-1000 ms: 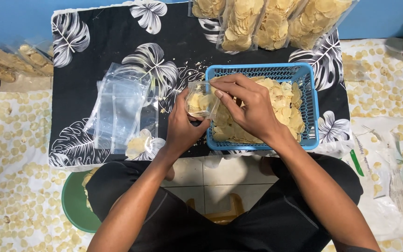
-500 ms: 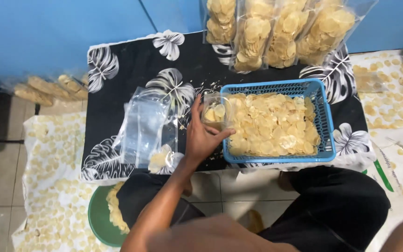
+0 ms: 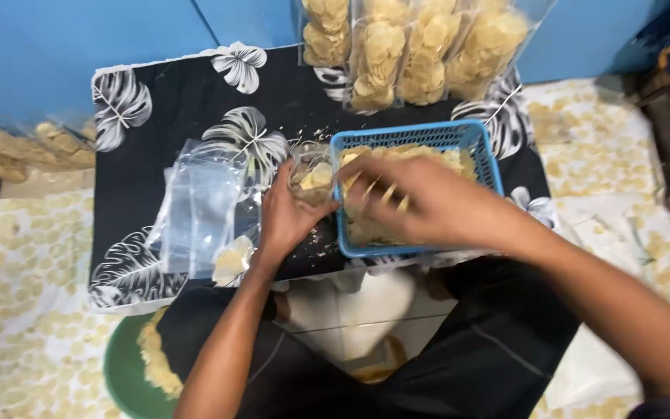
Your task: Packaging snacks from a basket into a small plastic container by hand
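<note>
Two bare hands are seen at work over a low table covered with a black cloth (image 3: 172, 101) printed with white leaves. The left hand (image 3: 284, 217) is closed around a small clear plastic bag (image 3: 312, 180), which is held upright with its mouth open just beside the left wall of a blue plastic basket (image 3: 420, 140); a few pale yellow crackers can be seen inside the bag. The right hand (image 3: 420, 203) is blurred over the basket, fingers curled down into the heap of crackers (image 3: 370, 229); whether any are pinched cannot be told.

The crackers are judged to be very light, thin, dry and brittle, so that a loose gather from beneath with several fingertips is called for, and no squeeze; crumbs scattered on the cloth near the bag suggest how easily they break. The bag is judged to be limp, thin and slippery, best held high by its sides near the mouth so that the opening is kept wide.

Left of the bag, a stack of empty clear bags (image 3: 199, 209) lies flat on the cloth. At the far edge, four filled bags of crackers (image 3: 416, 46) are stood against a blue wall. A green dish (image 3: 122, 372) holding more crackers rests by the left knee.
</note>
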